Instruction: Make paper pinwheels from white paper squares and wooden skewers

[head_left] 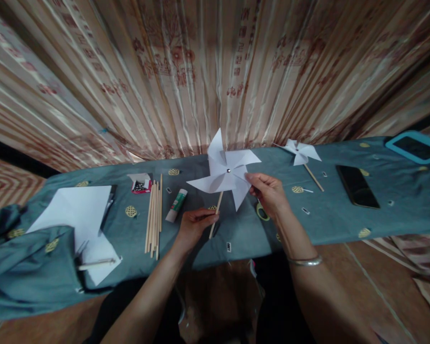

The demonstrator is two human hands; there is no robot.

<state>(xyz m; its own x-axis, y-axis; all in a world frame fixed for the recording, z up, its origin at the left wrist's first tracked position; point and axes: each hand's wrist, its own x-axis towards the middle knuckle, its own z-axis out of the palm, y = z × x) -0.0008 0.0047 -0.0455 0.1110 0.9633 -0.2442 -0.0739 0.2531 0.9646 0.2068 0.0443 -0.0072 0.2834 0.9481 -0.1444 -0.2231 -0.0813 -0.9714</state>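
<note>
A white paper pinwheel (pixel 222 168) with a shiny pin at its centre is held up over the cloth-covered table. My left hand (pixel 197 225) is closed around its wooden stick (pixel 218 205), below the blades. The fingers of my right hand (pixel 267 188) pinch the edge of the right-hand blade. Part of a yellow-green ring (pixel 261 212), perhaps a scissors handle, shows on the cloth beside my right wrist. Left of my left hand lies a glue stick (pixel 177 205). Farther left are several loose wooden sticks (pixel 153 220) and a small red box of pins (pixel 141 184).
A second pinwheel (pixel 301 151) lies at the back right, near a black phone (pixel 357 186) and a blue-framed tablet (pixel 417 146). White paper sheets (pixel 79 205) and bunched cloth (pixel 32 263) cover the left end. A patterned curtain (pixel 208 71) hangs behind the table.
</note>
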